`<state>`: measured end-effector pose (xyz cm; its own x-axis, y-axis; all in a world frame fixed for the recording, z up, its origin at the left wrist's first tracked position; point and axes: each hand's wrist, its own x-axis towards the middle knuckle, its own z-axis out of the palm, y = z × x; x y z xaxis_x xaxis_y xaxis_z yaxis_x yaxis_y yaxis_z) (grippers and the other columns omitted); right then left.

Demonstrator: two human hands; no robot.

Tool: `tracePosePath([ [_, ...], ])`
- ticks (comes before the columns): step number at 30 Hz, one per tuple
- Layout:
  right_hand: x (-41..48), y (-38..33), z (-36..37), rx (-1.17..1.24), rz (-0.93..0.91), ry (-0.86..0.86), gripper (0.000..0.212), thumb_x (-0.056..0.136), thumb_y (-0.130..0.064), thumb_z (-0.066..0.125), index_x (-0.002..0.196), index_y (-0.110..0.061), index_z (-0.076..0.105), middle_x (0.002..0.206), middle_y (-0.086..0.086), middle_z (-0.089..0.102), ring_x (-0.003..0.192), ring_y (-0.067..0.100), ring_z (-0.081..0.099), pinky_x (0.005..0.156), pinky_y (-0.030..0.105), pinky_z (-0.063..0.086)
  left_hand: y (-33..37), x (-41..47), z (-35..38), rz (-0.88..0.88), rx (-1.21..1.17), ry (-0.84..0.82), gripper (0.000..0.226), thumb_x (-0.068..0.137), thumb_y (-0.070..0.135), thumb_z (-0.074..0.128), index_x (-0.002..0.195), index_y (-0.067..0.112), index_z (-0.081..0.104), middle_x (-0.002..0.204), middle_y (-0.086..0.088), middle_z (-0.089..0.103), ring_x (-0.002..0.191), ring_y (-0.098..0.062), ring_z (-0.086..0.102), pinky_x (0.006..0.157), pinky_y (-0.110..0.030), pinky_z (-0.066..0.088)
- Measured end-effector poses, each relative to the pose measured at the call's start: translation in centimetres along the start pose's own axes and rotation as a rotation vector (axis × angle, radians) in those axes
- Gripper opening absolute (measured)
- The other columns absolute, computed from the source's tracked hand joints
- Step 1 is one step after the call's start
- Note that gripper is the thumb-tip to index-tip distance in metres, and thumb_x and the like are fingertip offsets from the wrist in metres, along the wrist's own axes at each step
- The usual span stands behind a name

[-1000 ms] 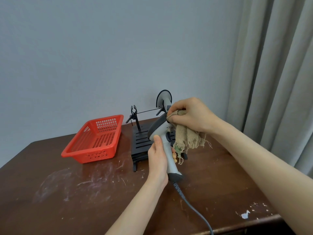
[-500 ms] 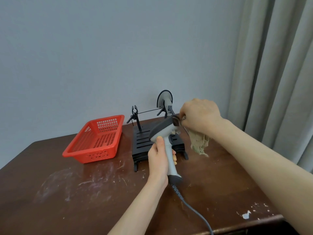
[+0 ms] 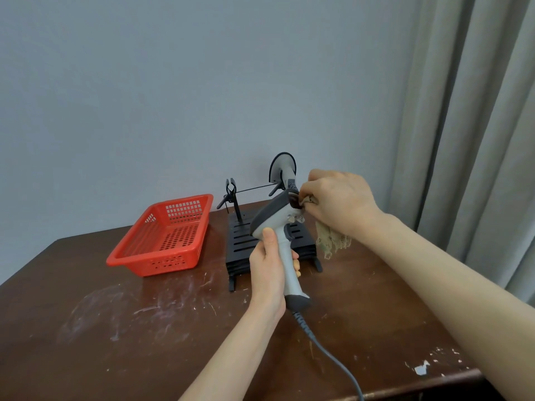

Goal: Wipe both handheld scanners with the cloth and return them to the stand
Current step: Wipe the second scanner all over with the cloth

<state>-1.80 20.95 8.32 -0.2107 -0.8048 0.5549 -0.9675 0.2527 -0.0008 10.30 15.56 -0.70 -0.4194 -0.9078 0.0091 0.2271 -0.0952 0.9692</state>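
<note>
Scanner [image 3: 276,224] upright in my left hand [image 3: 267,270], gripped by its handle. My right hand [image 3: 337,202] pinches the frayed cloth [image 3: 331,241] against its window.

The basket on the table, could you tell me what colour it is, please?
The basket is red, with slotted walls; it shows clearly in the head view.

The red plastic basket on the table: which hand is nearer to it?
Left. The left hand grips the grey handheld scanner right of the red basket; the right hand, pinching the beige cloth, is farther right.
</note>
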Motion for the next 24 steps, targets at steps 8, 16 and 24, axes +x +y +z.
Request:
tracePosePath([
  [8, 0.0, 0.9, -0.7, 0.474, 0.037, -0.105, 0.012, 0.082, -0.025, 0.062, 0.084, -0.034, 0.069, 0.09, -0.014, 0.061, 0.095, 0.015, 0.059, 0.079, 0.033, 0.047, -0.4, 0.0, 0.1, 0.007, 0.018, -0.004, 0.054, 0.093, 0.054, 0.037, 0.092, 0.003, 0.057, 0.058, -0.005, 0.057, 0.044, -0.014, 0.051, 0.043, -0.025, 0.043],
  [16, 0.0, 1.6, -0.8, 0.01, 0.077, -0.113, 0.02, 0.09, -0.028, 0.05, 0.099, -0.037, 0.066, 0.103, -0.008, 0.059, 0.099, 0.025, 0.058, 0.067, 0.029, 0.034, -0.5, -0.2, 0.1, -0.025, 0.005, -0.032, 0.056, 0.091, 0.055, 0.038, 0.089, 0.003, 0.055, 0.055, -0.004, 0.056, 0.043, -0.013, 0.05, 0.043, -0.024, 0.043],
  [24, -0.1, 0.5, -0.6, 0.063, 0.085, -0.13, 0.021, 0.09, -0.028, 0.051, 0.1, -0.038, 0.067, 0.11, -0.007, 0.061, 0.101, 0.026, 0.059, 0.069, 0.029, 0.035, -0.5, -0.1, 0.0, -0.07, -0.015, -0.02, 0.058, 0.094, 0.054, 0.036, 0.094, 0.0, 0.057, 0.055, -0.005, 0.055, 0.043, -0.014, 0.049, 0.042, -0.024, 0.042],
])
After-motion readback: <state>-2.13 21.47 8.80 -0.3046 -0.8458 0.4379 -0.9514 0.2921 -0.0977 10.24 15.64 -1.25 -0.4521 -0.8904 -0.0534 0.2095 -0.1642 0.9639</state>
